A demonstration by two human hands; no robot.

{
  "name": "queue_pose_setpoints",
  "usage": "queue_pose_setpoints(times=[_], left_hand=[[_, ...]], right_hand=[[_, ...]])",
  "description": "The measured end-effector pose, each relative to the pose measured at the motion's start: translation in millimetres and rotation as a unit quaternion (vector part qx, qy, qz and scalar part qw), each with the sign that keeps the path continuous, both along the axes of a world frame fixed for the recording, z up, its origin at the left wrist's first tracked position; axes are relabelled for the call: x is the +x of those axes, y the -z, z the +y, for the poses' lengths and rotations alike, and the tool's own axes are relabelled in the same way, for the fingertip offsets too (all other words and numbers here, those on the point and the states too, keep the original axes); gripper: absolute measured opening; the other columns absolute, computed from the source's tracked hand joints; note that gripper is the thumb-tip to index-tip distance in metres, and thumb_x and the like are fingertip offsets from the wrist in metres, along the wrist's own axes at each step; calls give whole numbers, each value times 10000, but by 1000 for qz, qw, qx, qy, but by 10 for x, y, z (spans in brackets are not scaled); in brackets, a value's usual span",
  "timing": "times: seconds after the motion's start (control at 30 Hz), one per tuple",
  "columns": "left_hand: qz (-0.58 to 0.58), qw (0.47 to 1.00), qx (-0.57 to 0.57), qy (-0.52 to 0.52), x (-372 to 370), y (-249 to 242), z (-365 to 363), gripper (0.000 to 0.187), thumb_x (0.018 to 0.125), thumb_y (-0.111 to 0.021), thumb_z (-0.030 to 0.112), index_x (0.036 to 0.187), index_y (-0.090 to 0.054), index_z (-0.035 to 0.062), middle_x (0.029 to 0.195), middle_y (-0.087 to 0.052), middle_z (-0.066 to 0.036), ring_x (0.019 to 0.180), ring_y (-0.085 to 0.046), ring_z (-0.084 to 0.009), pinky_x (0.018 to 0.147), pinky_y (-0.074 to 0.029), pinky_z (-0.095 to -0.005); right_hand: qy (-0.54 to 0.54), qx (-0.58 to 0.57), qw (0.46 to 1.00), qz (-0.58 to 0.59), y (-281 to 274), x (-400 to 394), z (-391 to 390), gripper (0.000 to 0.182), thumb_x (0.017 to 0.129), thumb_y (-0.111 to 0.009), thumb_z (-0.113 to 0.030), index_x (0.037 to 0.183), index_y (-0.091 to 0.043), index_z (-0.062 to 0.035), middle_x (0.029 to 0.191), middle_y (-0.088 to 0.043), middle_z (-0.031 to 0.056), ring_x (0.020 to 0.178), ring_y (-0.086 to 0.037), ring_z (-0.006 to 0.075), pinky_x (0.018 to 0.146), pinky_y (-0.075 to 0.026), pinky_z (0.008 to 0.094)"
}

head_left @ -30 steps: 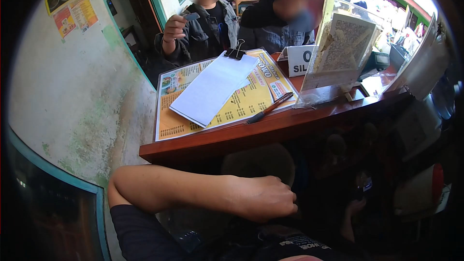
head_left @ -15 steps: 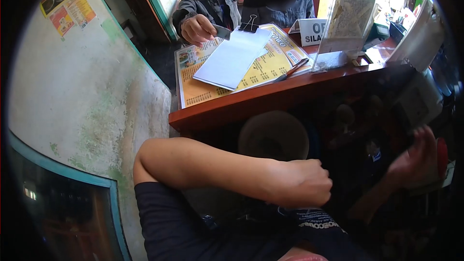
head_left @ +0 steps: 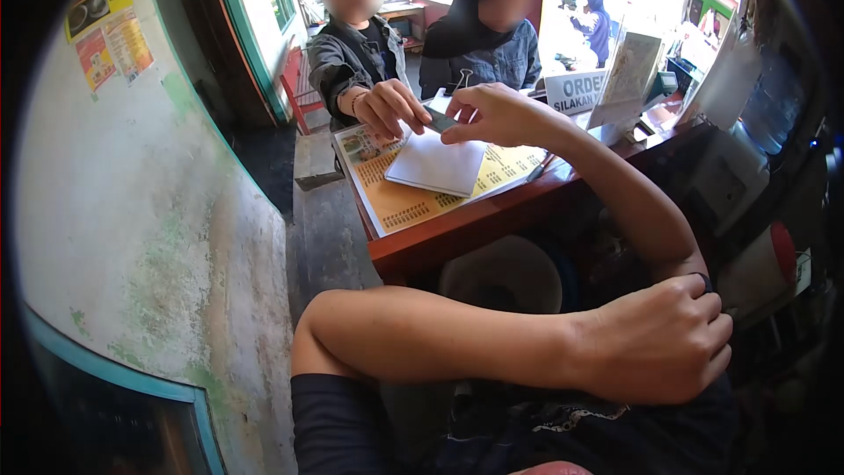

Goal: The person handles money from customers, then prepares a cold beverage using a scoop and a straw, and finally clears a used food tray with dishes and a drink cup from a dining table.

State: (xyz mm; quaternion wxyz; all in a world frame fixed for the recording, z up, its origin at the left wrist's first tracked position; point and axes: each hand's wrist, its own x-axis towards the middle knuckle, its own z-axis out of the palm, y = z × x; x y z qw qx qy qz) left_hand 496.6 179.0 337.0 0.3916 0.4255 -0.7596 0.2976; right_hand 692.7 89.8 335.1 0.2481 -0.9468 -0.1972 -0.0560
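Note:
My right hand [head_left: 505,114] reaches over the counter, its thumb and fingers at one end of a small grey-green folded banknote [head_left: 440,120]. A facing person's hand [head_left: 391,110] still grips the other end. Below them lies a stack of white paper [head_left: 432,165] with a binder clip [head_left: 463,79] at its far end, on top of a yellow menu sheet [head_left: 400,202]. My left hand [head_left: 655,339] is closed in a fist in front of my body, near my right elbow. Its fingers curl away from view, so whatever they may hold is hidden.
Two people stand behind the wooden counter [head_left: 422,251]. An order sign [head_left: 576,92] and a clear upright holder [head_left: 626,79] stand at its right. A round pale tub [head_left: 492,277] is below. The worn wall [head_left: 176,211] bounds the left side.
My right hand has moved from the dark lower right up over the counter to the banknote. The facing person's hand has come nearer with it. My left fist has shifted right in view.

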Motion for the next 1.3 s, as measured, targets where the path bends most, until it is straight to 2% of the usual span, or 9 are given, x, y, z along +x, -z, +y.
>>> queue_pose_setpoints(times=[0.13,0.37,0.47,0.57,0.8,0.93,1.0,1.07,1.3], left_hand=[[-19,1000,6,-7,28,-3,-19,171,660,-598,155,687,-605,-13,638,-497,-68,635,-552,-192,557,-427,-295],[-17,996,-63,-59,155,-159,-93,118,669,-592,154,625,-566,47,635,-511,-62,620,-570,-214,527,-443,-317],[-64,978,-144,-133,338,-380,-13,157,577,-647,106,723,-606,64,759,-598,-72,656,-610,-235,596,-494,-332],[27,961,-80,-264,336,-632,302,138,680,-580,-49,788,-627,23,710,-609,-52,649,-615,-159,616,-486,-284],[304,863,4,-403,-463,-111,395,139,864,-461,15,915,-591,15,802,-595,-51,624,-531,-83,569,-425,-217],[523,821,37,-226,-882,598,-153,121,890,-553,67,990,-575,2,917,-595,-69,627,-529,-78,539,-454,-205],[621,765,109,-132,-987,914,-396,69,879,-566,33,943,-573,7,801,-592,-39,608,-517,-52,508,-418,-188],[660,731,162,-64,-1056,1222,-634,62,871,-570,35,931,-564,19,723,-583,-38,577,-523,-59,501,-416,-188],[677,649,338,78,-1410,1879,-1076,35,882,-540,13,891,-507,24,675,-566,-33,515,-547,-65,416,-427,-204]], right_hand=[[12,14,1000,-11,71,78,88,425,633,-759,-277,891,-650,43,805,-666,150,720,-664,244,631,-522,327],[32,90,995,-31,-40,-249,-58,296,673,-730,-109,903,-614,37,685,-669,103,609,-657,142,549,-492,274],[13,43,981,-190,-98,-515,-329,342,694,-738,-183,938,-614,22,706,-675,79,584,-638,143,550,-489,281],[79,120,980,-134,-298,-1282,-401,280,648,-757,-145,849,-651,19,781,-680,120,713,-666,244,652,-505,323],[-4,256,960,-115,24,-2529,-966,181,741,-707,-85,839,-602,25,714,-681,78,636,-630,91,575,-472,232],[41,331,940,-68,575,-3337,-1151,182,724,-718,-66,782,-557,-4,654,-644,91,599,-615,115,541,-455,258],[95,323,941,-23,901,-3676,-1279,134,799,-685,-71,810,-568,-6,739,-655,71,688,-610,70,607,-476,230],[149,409,900,30,1220,-4008,-1377,110,814,-666,-55,823,-571,1,762,-658,67,704,-617,82,620,-484,235],[369,395,838,70,1722,-4835,-1421,66,788,-676,-32,829,-652,13,734,-655,45,705,-611,78,634,-464,206]])
